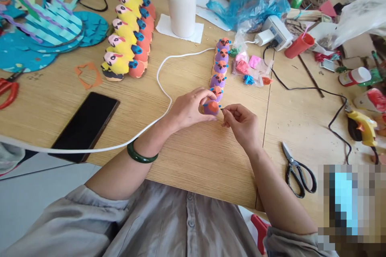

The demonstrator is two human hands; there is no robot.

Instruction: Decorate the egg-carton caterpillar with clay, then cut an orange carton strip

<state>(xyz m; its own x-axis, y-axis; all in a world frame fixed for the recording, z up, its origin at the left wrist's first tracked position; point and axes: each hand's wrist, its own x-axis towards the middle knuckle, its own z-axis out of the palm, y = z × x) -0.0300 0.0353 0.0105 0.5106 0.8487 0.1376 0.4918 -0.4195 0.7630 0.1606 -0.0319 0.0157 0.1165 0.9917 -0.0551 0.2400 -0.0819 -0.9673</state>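
A narrow egg-carton strip [220, 66] runs away from me on the table, its bumps covered in purple and orange clay with blue bits at the sides. Most bumps carry small dark marks like eyes; the nearest one shows a plain orange top. My left hand [188, 108] curls round that near end, thumb on the close side and fingers over the far side. Just right of it, my right hand [243, 122] is closed in a pinch on a small dark piece [222, 109], held close to the bump. Its exact shape is too small to tell.
A white cable [163, 68] crosses the table behind my left arm. Clay packets [249, 66] lie beyond my right hand, scissors [297, 170] at the right, and a phone [86, 126] at the left. Farther back are a white bottle [181, 8] and painted egg-carton strips [128, 32].
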